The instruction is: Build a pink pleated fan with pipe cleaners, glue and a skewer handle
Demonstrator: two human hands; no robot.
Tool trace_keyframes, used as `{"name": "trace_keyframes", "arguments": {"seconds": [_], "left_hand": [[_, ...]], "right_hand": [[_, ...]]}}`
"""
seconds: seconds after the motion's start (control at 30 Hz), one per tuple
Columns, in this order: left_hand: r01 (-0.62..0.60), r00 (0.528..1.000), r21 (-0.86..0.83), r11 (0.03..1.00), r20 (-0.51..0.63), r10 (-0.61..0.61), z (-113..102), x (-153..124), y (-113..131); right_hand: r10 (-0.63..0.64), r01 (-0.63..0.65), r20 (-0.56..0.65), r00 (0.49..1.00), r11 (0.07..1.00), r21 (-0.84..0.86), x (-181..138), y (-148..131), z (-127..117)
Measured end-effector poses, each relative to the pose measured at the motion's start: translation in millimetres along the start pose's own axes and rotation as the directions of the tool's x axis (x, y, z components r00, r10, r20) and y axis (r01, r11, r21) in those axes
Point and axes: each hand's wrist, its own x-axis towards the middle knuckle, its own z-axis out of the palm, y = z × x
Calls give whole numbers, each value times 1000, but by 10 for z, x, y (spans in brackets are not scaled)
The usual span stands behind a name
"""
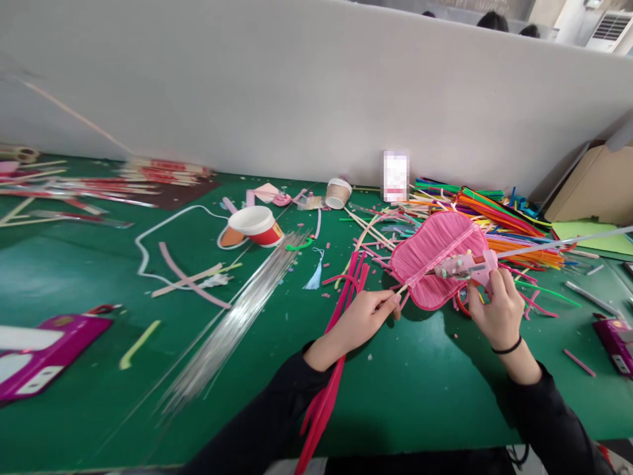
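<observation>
Pinches a pale stick, at the lower end of a pink fan-shaped piece, between thumb and fingers of the left hand; grips a pink glue gun in the curled fingers of the right hand. Holds the pink fan-shaped piece over the right part of the green surface and points the nozzle at its middle strip; cannot tell if touching. Has dark pink strips under the left wrist, and coloured strips heaped behind. Farther left, has silvery strands with a red-and-white cup near their far end. Outermost, has 2 purple objects, 1 toward each side.
</observation>
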Motion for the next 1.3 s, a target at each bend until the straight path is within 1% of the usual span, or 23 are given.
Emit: {"name": "trace_keyframes", "arguments": {"seconds": [0.1,0.27,0.57,0.67,0.93,1.07,1.3], "left_hand": [[7,1000,-3,1000,4,-7,-1,0,7],[-9,1000,-10,1000,13,9,7,0,14],[15,999,-13,1000,48,-14,22,11,2],[24,999,-25,999,45,-23,16,6,8],[31,999,-55,998,23,-30,5,-10,40],[24,1000,-48,999,20,-23,11,-6,34],[35,999,-68,997,30,-33,4,-3,36]], "right_hand": [[-2,2,-6,1000,1000,-5,2,4,9],[25,-25,25,999,999,20,0,-65,17],[-37,35,48,998,999,42,-53,-209,10],[-36,35,29,999,999,28,-49,-195,7],[17,-17,6,1000,999,-48,13,-49,3],[1,-1,0,1000,998,-70,22,-40,-8],[-34,36,44,998,998,-56,-10,-77,3]]}}
